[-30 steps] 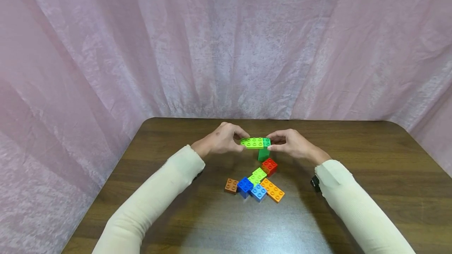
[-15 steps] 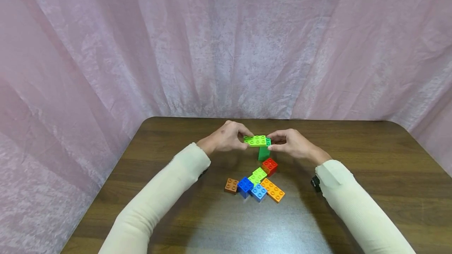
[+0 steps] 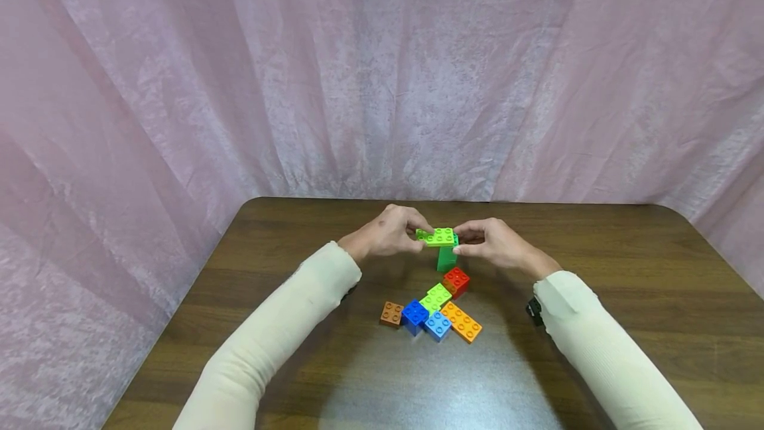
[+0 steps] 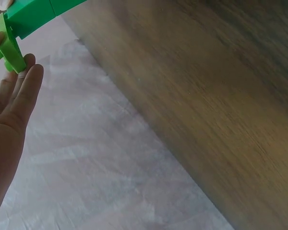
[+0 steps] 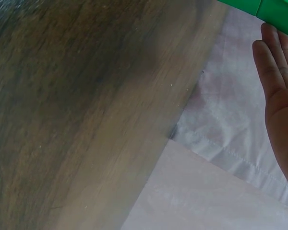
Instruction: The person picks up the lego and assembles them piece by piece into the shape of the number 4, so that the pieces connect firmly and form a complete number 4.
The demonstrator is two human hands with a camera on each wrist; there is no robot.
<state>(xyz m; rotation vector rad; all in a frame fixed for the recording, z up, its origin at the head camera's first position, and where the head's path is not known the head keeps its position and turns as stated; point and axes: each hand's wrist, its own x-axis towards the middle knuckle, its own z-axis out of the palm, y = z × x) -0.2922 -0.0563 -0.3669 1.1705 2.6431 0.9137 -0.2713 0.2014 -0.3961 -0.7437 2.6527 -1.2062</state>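
Between thumb and fingers, my left hand (image 3: 390,232) pinches a long lime-green toy building brick (image 3: 438,237) by its left end. Its right end lies over the top of an upright stack of green bricks (image 3: 447,259), where only a few studs show. From the right side, my right hand (image 3: 498,243) grips that stack near its top. In the left wrist view the lime brick (image 4: 9,50) sits against the end of the green bricks (image 4: 33,17), slightly askew. A seam between two green bricks (image 5: 276,17) shows in the right wrist view, beside the fingers (image 5: 266,62).
In front of the hands on the wooden table (image 3: 256,271) lie a red brick (image 3: 456,281), smaller lime bricks (image 3: 439,294), an orange brick (image 3: 462,324), a light blue brick (image 3: 438,326), a dark blue brick (image 3: 414,317) and a brown brick (image 3: 390,314). A pink curtain (image 3: 382,85) hangs behind.
My left hand has moved right with the long lime brick, which now covers more of the green stack's top. The right hand stays almost still on the stack.
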